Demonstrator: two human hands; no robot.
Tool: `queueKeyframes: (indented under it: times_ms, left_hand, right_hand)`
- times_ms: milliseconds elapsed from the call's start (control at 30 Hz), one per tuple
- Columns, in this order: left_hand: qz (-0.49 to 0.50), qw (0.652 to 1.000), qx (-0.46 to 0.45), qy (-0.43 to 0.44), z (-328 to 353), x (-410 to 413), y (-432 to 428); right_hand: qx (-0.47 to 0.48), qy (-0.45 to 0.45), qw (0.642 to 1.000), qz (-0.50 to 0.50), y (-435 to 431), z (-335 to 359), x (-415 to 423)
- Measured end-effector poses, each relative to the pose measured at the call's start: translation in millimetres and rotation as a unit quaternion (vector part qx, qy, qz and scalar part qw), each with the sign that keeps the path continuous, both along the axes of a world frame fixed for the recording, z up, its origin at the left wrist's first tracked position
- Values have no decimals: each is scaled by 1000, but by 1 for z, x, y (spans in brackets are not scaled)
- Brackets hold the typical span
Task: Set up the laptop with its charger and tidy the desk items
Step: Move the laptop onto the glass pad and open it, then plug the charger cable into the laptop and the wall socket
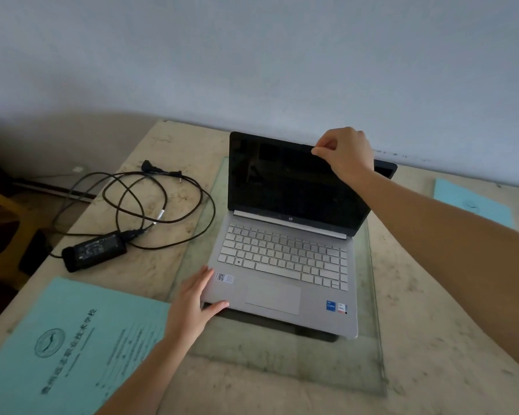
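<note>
A pale wall (252,55) fills twelve o'clock. At nine o'clock a yellow stool (3,199) stands beside the stained desk (447,324), which bears a glass pane (252,354).

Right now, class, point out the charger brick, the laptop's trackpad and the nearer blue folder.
charger brick (95,251), head view, middle of its black top.
trackpad (272,296), head view, centre of the pad.
nearer blue folder (72,339), head view, its printed cover.

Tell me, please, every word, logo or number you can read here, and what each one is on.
"hp": logo under the laptop screen.
"CORE": blue sticker on the palm rest.
"职业技术学校": end of the title on the near folder; the rest is blurred.
Too small to read: code label, charger label, red-and-white sticker.
</note>
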State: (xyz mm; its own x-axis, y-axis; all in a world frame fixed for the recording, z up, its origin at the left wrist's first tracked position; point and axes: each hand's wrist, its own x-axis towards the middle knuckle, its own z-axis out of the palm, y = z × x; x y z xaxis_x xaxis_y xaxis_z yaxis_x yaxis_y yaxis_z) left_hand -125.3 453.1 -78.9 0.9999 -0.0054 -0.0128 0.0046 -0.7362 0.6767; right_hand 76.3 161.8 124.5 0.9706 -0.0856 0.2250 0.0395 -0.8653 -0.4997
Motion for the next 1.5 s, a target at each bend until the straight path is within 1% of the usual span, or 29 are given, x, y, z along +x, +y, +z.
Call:
queueKeyframes:
  times_ms: [233, 433, 567, 700, 767, 833, 933, 1000, 1133, 1233, 1333, 1500]
  left_hand:
    - [2, 1000, 13, 14, 0, 1, -1]
    - [16, 998, 49, 45, 6, -1, -9]
    - [39, 996, 81, 23, 15, -8, -20]
    - [87, 995, 41, 28, 21, -29, -24]
    - [111, 993, 12, 35, 26, -42, -20]
    - [140, 990, -12, 33, 36, -54, -9]
    - [179, 983, -26, 15, 52, -64, 16]
    - [195, 980, -28, 18, 61, -67, 36]
    - [210, 977, -15, 29, 71, -60, 65]
    - [195, 980, -25, 36, 71, -51, 89]
    - [164, 986, -20, 37, 67, -35, 115]
    - [174, 984, 0, 34, 57, -3, 158]
  right_hand:
    - [18, -35, 999, 17, -1, -13, -4]
    - [30, -30, 998, 42, -4, -13, -7]
    - [32, -30, 997, 64, -7, -14, -11]
    - [11, -34, 995, 89, -3, -14, -16]
    - [1, -57, 993, 105, 4, -11, -19]
    - [-16, -102, 986, 127, 17, -6, -22]
    - [-21, -176, 967, 182, 52, 2, -31]
    - [-17, -188, 955, 230, 81, 5, -42]
    - [-8, -138, 937, 320, 127, -5, -68]
    - [-7, -95, 929, 358, 160, -24, -82]
    - [-8, -8, 935, 355, 188, -48, -89]
    - [-28, 127, 937, 325, 229, -89, -89]
